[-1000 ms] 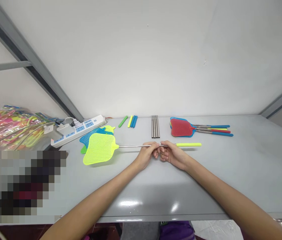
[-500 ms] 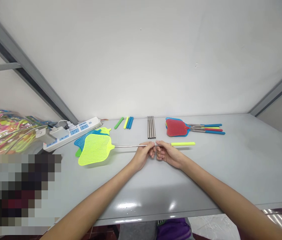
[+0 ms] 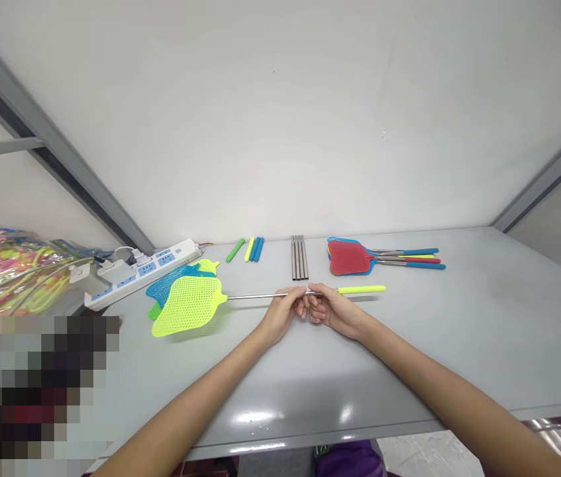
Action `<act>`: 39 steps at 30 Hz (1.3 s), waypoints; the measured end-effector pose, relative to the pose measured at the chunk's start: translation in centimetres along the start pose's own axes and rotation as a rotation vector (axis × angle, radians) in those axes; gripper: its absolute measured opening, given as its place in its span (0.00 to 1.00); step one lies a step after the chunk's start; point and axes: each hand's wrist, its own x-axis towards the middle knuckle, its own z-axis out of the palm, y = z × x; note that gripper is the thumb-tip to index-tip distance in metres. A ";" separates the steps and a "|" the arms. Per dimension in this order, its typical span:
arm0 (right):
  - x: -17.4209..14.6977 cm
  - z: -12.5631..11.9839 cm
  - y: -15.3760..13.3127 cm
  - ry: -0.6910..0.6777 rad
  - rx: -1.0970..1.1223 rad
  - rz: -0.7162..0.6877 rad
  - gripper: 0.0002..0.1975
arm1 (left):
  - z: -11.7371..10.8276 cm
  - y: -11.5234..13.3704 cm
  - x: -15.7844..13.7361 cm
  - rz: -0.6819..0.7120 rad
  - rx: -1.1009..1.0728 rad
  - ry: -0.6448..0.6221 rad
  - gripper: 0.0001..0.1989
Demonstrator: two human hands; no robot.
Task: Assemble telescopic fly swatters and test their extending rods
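A yellow fly swatter [image 3: 188,306] is held level above the grey table, its perforated head to the left and its yellow grip to the right. My left hand [image 3: 284,311] is closed around its thin metal rod. Close beside it, my right hand [image 3: 332,310] grips the rod just left of the yellow sleeve. Partly hidden beneath the swatter head lie a blue swatter head [image 3: 165,286] and other loose heads. Farther back are bare metal rods [image 3: 299,258] side by side, and blue, yellow and green grip sleeves [image 3: 258,250].
At the right, several swatters with handles [image 3: 350,257] lie stacked, a red one on top. A white power strip [image 3: 146,271] with plugs stands at the left, near a clear bag of colourful parts [image 3: 12,268]. The table [image 3: 499,318] meets a pale back wall.
My hands have drawn slightly closer together on the rod. The swatter's head end has dipped a little, and the whole view has shifted slightly.
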 end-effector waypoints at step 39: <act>0.3 0.1 0.3 0.074 0.000 -0.055 0.15 | -1.2 0.6 0.6 -0.214 -0.171 -0.160 0.19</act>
